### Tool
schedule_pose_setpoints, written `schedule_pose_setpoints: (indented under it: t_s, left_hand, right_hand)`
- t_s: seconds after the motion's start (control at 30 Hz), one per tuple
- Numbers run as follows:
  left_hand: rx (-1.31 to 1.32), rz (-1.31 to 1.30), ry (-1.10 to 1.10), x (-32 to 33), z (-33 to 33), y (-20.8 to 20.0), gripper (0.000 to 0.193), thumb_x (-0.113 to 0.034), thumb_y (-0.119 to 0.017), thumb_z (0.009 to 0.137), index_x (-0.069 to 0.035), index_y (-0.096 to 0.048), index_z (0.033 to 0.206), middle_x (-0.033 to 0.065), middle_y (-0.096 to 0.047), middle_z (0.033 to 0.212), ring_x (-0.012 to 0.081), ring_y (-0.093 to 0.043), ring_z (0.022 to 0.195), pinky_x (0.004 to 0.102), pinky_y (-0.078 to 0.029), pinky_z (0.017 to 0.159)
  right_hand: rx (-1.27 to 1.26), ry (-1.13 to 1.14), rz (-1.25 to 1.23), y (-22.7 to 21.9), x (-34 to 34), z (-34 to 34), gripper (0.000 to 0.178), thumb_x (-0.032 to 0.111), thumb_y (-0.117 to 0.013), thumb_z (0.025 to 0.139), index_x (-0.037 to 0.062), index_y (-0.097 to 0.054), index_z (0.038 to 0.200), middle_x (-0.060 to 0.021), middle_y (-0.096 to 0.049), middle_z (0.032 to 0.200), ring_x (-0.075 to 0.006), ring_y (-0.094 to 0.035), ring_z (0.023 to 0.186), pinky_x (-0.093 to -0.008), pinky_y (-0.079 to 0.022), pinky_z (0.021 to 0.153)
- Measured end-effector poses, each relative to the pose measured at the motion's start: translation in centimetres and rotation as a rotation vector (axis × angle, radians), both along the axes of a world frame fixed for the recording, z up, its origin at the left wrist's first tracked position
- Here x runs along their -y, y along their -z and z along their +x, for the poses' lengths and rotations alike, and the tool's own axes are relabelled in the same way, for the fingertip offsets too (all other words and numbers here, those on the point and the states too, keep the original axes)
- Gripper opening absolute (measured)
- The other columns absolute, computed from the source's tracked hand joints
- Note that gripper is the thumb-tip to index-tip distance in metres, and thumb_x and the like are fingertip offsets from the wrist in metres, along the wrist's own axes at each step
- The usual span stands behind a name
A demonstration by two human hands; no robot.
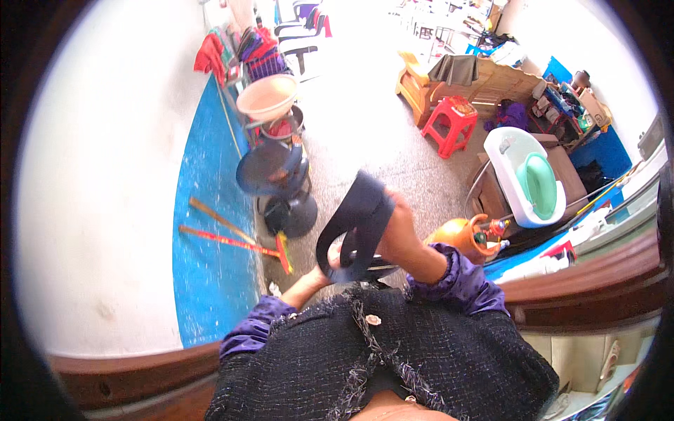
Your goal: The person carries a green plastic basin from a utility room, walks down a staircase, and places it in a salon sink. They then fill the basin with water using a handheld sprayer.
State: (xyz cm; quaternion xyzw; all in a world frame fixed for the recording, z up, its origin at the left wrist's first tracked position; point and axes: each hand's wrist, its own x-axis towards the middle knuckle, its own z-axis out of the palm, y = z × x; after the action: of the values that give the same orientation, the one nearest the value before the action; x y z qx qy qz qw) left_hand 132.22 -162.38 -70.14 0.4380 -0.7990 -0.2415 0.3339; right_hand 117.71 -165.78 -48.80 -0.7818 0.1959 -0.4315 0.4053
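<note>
Brightly lit, most strongly at top centre, toward the far end of the room. Blown out there to near white, stripped of detail across the far floor. Also washed pale over the left wall. Much darker in the black jacket, yet legible in weave. Softly blurred at the dark loop. Bowed toward the rim, notably along the brown frame; vignetted to black at the corners.

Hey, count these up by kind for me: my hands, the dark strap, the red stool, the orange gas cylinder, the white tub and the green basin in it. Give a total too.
Hands: 2 (left hand, right hand)
Dark strap: 1
Red stool: 1
Orange gas cylinder: 1
White tub: 1
Green basin: 1
Total: 7
</note>
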Motion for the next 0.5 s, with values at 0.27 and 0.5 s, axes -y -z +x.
schedule_pose_setpoints:
  t_s: [0.27,0.5]
  left_hand:
    - [-0.101,0.055,-0.288,10.9,-0.5,4.8,0.024,-0.017,-0.064,0.070,-0.007,-0.064,0.092,0.0129,-0.059,0.102,0.0297,-0.055,0.097,0.0355,-0.044,0.082]
    - [0.004,0.296,-0.158,21.6,1.6,7.7,0.028,-0.028,-0.060,0.073,-0.007,-0.062,0.091,0.0181,-0.062,0.082,0.0346,-0.060,0.083,0.0434,-0.047,0.072]
  right_hand:
    - [0.369,-0.168,0.636,1.7,8.4,0.4,0.010,0.012,-0.048,0.088,0.0030,-0.050,0.085,-0.0034,-0.053,0.077,-0.0103,-0.053,0.071,-0.0233,-0.045,0.066]
    - [0.172,-0.171,0.303,0.7,16.5,0.6,0.030,0.002,-0.054,0.084,0.0016,-0.041,0.111,-0.0022,-0.053,0.076,-0.0081,-0.051,0.070,-0.0201,-0.042,0.067]
